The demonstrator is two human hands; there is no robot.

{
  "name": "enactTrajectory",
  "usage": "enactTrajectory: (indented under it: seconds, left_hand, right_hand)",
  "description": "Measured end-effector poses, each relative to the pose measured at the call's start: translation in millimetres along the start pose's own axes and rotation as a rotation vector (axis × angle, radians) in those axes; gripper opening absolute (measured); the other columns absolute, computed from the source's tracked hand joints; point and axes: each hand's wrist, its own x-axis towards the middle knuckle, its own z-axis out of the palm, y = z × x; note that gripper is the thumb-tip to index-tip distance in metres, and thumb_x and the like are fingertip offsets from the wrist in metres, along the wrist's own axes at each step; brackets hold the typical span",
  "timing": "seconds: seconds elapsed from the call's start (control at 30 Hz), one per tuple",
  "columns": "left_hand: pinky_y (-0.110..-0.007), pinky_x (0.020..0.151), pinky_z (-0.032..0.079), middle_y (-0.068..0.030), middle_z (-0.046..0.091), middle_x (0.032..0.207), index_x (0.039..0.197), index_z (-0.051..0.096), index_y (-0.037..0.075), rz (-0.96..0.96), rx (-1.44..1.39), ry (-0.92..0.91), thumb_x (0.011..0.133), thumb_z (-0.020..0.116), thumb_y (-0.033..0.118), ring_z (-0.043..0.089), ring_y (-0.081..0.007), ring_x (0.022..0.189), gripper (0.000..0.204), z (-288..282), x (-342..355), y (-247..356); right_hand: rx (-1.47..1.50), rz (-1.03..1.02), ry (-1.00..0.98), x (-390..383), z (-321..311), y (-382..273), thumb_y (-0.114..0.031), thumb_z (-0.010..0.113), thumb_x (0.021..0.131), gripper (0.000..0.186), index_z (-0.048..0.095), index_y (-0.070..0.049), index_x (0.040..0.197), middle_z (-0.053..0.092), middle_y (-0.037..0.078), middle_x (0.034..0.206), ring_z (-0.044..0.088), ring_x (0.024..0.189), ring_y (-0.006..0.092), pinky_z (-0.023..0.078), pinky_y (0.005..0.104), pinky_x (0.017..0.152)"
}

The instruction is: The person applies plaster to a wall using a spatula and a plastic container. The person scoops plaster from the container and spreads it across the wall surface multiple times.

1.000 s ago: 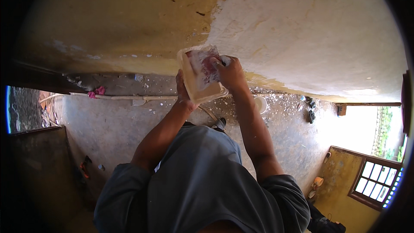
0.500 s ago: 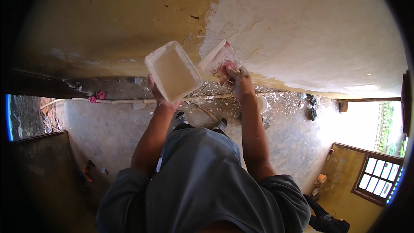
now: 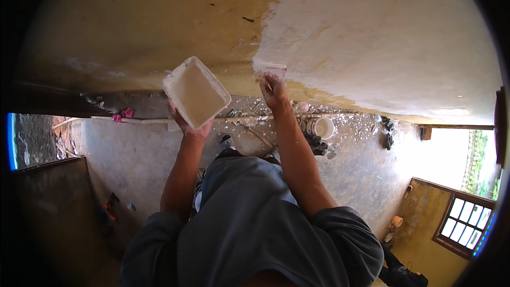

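My left hand (image 3: 194, 132) holds a square, off-white tub (image 3: 195, 95) with cloudy, milky liquid in it, tilted toward me, left of centre. Higher and to the right, my right hand (image 3: 274, 89) grips a thin, flat pinkish-white spreader (image 3: 279, 69) against the wall (image 3: 372, 32), at the edge between its pale coated part and the yellow-ochre part (image 3: 159, 16). My fingers partly hide the spreader, so I cannot make out all of its shape.
Below the wall, white flakes and a long pale pole (image 3: 149, 121) lie on the concrete floor (image 3: 361, 175), with a white bucket (image 3: 322, 127), black items (image 3: 389, 140) and a pink cloth (image 3: 125, 115). Openings are at both sides; a barred window (image 3: 464, 222) is lower right.
The spreader was over the tub, then moved away to the right and now lies against the wall. The tub has moved left, showing its liquid.
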Motion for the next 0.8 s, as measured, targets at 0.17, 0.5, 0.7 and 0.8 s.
enactTrajectory:
  seconds: [0.17, 0.5, 0.7, 0.8]
  left_hand:
    - [-0.05, 0.104, 0.04, 0.0, 0.052, 0.137, 0.138, 0.047, 0.02, 0.0, -0.038, 0.072, 0.086, 0.055, 0.059, 0.049, -0.0247, 0.126, 0.066, -7, -5, -2]
    - [-0.052, 0.1, 0.045, -0.0008, 0.054, 0.134, 0.137, 0.047, 0.023, -0.066, -0.033, 0.108, 0.087, 0.05, 0.064, 0.053, -0.0249, 0.122, 0.065, 1, 0, -11]
    - [-0.048, 0.102, 0.042, 0.0025, 0.056, 0.13, 0.135, 0.05, 0.023, -0.07, -0.007, 0.078, 0.086, 0.049, 0.064, 0.052, -0.0225, 0.121, 0.064, 11, 0, -16]
    - [-0.048, 0.103, 0.041, 0.0015, 0.055, 0.132, 0.135, 0.05, 0.022, -0.041, -0.058, 0.082, 0.087, 0.051, 0.062, 0.051, -0.0227, 0.122, 0.063, 11, -1, -16]
  right_hand:
    - [-0.018, -0.068, 0.07, -39, 82, -40, 0.001, 0.055, 0.091, 0.013, 0.054, 0.004, 0.103, 0.058, 0.015, 0.101, 0.059, 0.095, 0.0268, 0.057, 0.0343, 0.089]
    - [-0.029, -0.313, -0.153, -177, 216, -128, -0.003, 0.057, 0.092, 0.022, 0.049, 0.011, 0.106, 0.052, 0.026, 0.11, 0.059, 0.103, 0.0327, 0.057, 0.0365, 0.095]
    - [-0.078, -0.411, -0.275, -216, 218, -134, -0.003, 0.054, 0.092, 0.018, 0.053, 0.008, 0.107, 0.056, 0.018, 0.105, 0.061, 0.096, 0.0278, 0.057, 0.0396, 0.09]
    - [-0.136, -0.353, -0.321, -192, 148, -111, -0.003, 0.052, 0.093, 0.015, 0.057, -0.005, 0.107, 0.063, 0.011, 0.097, 0.063, 0.087, 0.023, 0.057, 0.041, 0.082]
